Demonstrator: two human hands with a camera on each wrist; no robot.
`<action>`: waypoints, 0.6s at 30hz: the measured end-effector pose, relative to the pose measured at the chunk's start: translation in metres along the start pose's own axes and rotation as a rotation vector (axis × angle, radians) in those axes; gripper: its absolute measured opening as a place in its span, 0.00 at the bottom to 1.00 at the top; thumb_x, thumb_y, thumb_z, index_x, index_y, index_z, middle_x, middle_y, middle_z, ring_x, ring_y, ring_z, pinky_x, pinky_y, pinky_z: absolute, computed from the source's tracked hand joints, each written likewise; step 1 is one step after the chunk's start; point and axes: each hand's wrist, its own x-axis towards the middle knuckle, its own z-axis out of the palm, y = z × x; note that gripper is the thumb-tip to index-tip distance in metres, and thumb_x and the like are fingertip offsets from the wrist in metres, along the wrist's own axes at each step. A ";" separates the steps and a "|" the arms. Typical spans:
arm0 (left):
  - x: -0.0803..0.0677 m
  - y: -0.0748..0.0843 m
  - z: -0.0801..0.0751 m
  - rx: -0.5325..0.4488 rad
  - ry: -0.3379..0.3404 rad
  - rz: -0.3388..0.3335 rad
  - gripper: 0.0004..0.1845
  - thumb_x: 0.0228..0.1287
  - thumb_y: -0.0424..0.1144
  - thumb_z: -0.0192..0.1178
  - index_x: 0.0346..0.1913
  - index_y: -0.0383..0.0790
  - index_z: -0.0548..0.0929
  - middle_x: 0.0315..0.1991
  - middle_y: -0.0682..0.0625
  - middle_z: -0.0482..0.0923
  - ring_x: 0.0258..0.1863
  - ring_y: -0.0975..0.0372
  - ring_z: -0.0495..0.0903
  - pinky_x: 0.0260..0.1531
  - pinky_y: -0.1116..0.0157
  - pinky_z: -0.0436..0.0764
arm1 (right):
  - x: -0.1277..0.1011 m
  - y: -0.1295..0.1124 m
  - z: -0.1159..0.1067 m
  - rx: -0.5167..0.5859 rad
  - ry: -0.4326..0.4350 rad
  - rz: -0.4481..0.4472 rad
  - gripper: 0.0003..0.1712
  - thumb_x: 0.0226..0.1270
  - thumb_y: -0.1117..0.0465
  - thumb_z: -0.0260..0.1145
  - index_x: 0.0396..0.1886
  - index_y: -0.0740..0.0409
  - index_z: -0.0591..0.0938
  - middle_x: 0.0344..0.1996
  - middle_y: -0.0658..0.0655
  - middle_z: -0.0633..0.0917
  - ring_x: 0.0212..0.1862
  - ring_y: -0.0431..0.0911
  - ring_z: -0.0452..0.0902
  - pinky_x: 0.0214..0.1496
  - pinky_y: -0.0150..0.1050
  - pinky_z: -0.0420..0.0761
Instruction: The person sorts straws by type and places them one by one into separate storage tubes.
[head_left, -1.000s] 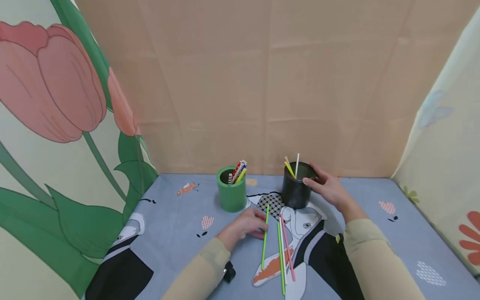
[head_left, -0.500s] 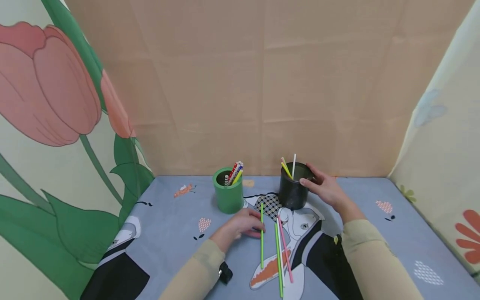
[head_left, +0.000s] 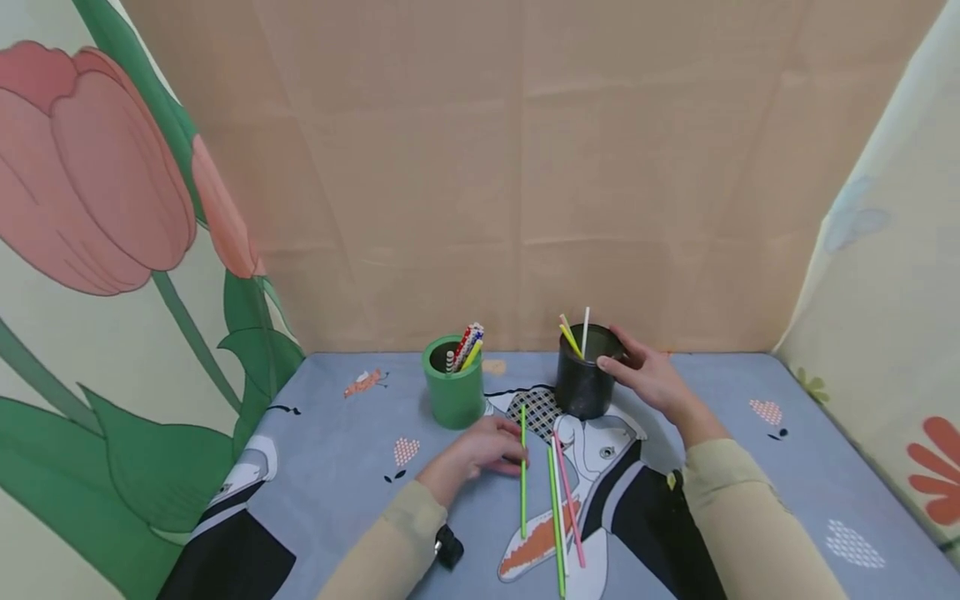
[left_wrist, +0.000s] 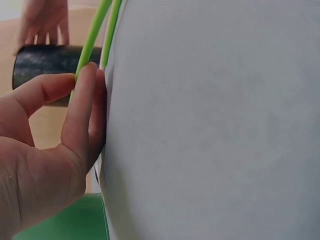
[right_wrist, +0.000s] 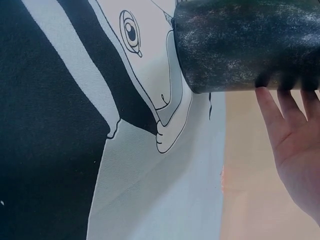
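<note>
My left hand (head_left: pixel 487 446) pinches a thin green stick (head_left: pixel 523 504) between thumb and fingers, low over the cloth. In the left wrist view the green stick (left_wrist: pixel 93 36) slants up from the fingertips, with a second green stick (left_wrist: pixel 111 35) behind it. Right of the left hand lie another green stick (head_left: pixel 557 521), a white stick and a pink stick (head_left: pixel 570 496), close together. My right hand (head_left: pixel 656 383) holds the black cup (head_left: pixel 583 392) from its right side. Yellow and white sticks (head_left: pixel 586 329) stand in that cup. In the right wrist view, fingertips touch the cup wall (right_wrist: pixel 240 47).
A green cup (head_left: pixel 455 400) stands left of the black one, holding several patterned sticks and a yellow one (head_left: pixel 472 354). A small black object (head_left: pixel 449 547) is beside the left sleeve. The blue printed cloth (head_left: pixel 337 467) ends at a tan backdrop (head_left: pixel 420 208).
The pinched green stick has turned from a slight slant to nearly upright in the head view. Everything there has shifted slightly left. Both hands keep their holds.
</note>
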 end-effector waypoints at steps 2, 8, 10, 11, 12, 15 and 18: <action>-0.001 0.002 -0.001 0.002 -0.010 0.008 0.25 0.62 0.23 0.70 0.62 0.32 0.79 0.45 0.39 0.87 0.41 0.52 0.90 0.42 0.58 0.93 | 0.000 0.000 0.000 0.001 0.000 0.000 0.53 0.78 0.35 0.65 0.90 0.43 0.48 0.82 0.73 0.60 0.77 0.71 0.64 0.73 0.69 0.73; -0.002 0.014 0.000 -0.002 -0.027 0.050 0.25 0.63 0.23 0.70 0.62 0.33 0.79 0.48 0.39 0.87 0.40 0.54 0.90 0.44 0.58 0.93 | 0.000 -0.001 -0.001 0.011 -0.008 0.014 0.53 0.78 0.35 0.65 0.90 0.41 0.48 0.82 0.73 0.59 0.77 0.71 0.63 0.73 0.70 0.72; -0.002 0.019 0.002 -0.010 -0.030 0.073 0.24 0.62 0.23 0.70 0.62 0.33 0.80 0.47 0.38 0.86 0.39 0.54 0.89 0.44 0.57 0.93 | 0.000 -0.001 -0.001 0.011 -0.008 0.018 0.53 0.78 0.35 0.65 0.90 0.40 0.47 0.82 0.73 0.59 0.77 0.71 0.63 0.73 0.70 0.72; -0.002 0.022 0.003 -0.014 -0.029 0.081 0.24 0.62 0.23 0.70 0.61 0.33 0.80 0.47 0.39 0.86 0.40 0.54 0.89 0.44 0.57 0.92 | 0.000 -0.001 -0.001 0.009 -0.009 0.019 0.53 0.78 0.35 0.65 0.90 0.40 0.47 0.82 0.73 0.60 0.77 0.71 0.63 0.73 0.70 0.72; -0.002 0.025 0.004 -0.017 -0.028 0.092 0.24 0.62 0.23 0.70 0.61 0.33 0.80 0.46 0.39 0.86 0.40 0.54 0.88 0.44 0.57 0.92 | 0.000 -0.001 -0.001 0.008 -0.009 0.017 0.53 0.78 0.35 0.65 0.90 0.40 0.47 0.82 0.72 0.59 0.77 0.71 0.63 0.73 0.70 0.72; -0.003 0.035 0.008 -0.023 -0.026 0.126 0.23 0.64 0.23 0.69 0.61 0.33 0.79 0.46 0.41 0.85 0.40 0.54 0.88 0.45 0.57 0.92 | 0.000 -0.001 -0.001 0.004 -0.011 0.017 0.53 0.78 0.35 0.65 0.90 0.40 0.47 0.83 0.72 0.59 0.78 0.71 0.63 0.73 0.69 0.72; -0.005 0.045 0.012 -0.033 -0.023 0.153 0.23 0.67 0.25 0.69 0.64 0.32 0.78 0.47 0.41 0.85 0.41 0.55 0.88 0.46 0.57 0.92 | 0.000 -0.002 0.000 0.006 -0.010 0.018 0.54 0.77 0.35 0.66 0.90 0.41 0.47 0.83 0.72 0.58 0.78 0.71 0.62 0.74 0.69 0.71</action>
